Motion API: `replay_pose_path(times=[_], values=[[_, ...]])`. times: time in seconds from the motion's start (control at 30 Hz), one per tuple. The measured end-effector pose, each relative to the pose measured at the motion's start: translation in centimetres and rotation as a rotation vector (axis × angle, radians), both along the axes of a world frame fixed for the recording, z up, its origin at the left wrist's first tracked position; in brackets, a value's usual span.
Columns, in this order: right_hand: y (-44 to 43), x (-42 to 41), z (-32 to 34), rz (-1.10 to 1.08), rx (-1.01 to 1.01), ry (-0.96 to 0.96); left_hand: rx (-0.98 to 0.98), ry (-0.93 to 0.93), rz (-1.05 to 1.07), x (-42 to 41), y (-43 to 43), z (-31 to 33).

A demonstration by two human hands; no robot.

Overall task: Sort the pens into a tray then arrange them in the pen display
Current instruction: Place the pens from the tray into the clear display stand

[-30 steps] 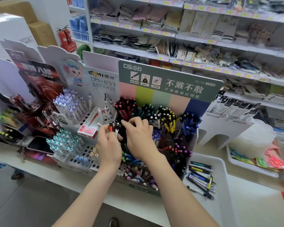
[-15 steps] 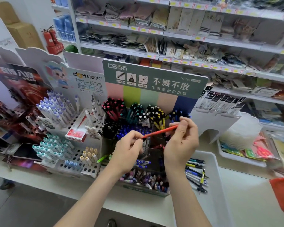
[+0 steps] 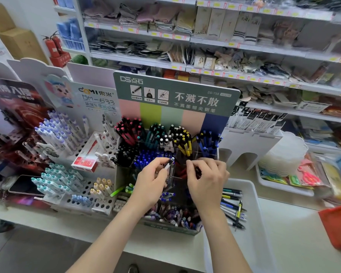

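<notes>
Pen (image 3: pixel 168 164) in left hand (image 3: pixel 152 184) (right hand (image 3: pixel 207 182) beside)

Bright even light; edges blurred, wide-angle distortion; centre sharp.

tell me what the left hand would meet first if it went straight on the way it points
Probably the yellow-and-black pens in the back row of the display: the left hand, pinching a white-tipped pen, points up and right at them. Depth is unclear.
</notes>
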State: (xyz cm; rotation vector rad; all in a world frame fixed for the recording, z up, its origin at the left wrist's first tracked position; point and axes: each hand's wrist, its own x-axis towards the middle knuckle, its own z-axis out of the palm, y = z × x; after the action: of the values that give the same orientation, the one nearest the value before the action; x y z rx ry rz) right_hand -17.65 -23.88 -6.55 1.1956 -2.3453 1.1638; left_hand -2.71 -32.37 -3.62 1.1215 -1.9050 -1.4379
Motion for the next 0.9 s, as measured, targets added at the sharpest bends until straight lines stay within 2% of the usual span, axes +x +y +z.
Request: replay_pose_path(times=[0.1, 0.17, 0.23, 0.33, 0.47, 0.57, 0.63, 0.67, 0.77, 0.83, 0.9], values=[[-0.1, -0.6, 0.0, 0.206, 0.093, -0.054, 0.012, -0.011, 0.012, 0.3, -0.2, -0.2], [-0.1, 0.0, -0.3, 0.157, 0.136, -0.045, 0.024, -0.034, 0.017, 0.4, -0.2, 0.0], [-0.2, 0.5, -0.3, 0.052, 0.08, -0.052, 0.049, -0.025, 0.035, 0.5, -0.1, 0.2], [-0.3, 1.4, 0.4, 0.131, -0.03, -0.074, 0.099, 0.028, 0.08, 0.7, 0.0, 0.5], [-0.4, 2.9, 3.0, 0.373, -0.03, -0.424, 0.067, 0.094, 0.052, 1.0, 0.1, 0.6], [-0.9, 2.5, 4.8, 0.494, -0.038, -0.593, 0.049, 0.189, 0.059, 1.1, -0.1, 1.1], [-1.3, 2.0, 5.9, 0.532, -0.083, -0.571, -0.022, 0.211, 0.086, 0.9, -0.4, 1.5], [-1.6, 1.8, 6.3, 0.491, -0.168, -0.552, -0.073, 0.201, 0.101, 0.8, -0.6, 1.6], [-2.5, 1.0, 7.2, 0.214, -0.452, -0.468, -0.215, 0.151, 0.161, 0.3, -1.5, 2.2], [-3.3, 0.3, 7.6, 0.15, -0.444, -0.319, -0.33, 0.098, 0.144, 0.0, -2.3, 2.3], [-4.1, -0.1, 7.9, 0.238, -0.35, -0.203, -0.444, 0.018, 0.092, -0.6, -3.3, 2.4]])
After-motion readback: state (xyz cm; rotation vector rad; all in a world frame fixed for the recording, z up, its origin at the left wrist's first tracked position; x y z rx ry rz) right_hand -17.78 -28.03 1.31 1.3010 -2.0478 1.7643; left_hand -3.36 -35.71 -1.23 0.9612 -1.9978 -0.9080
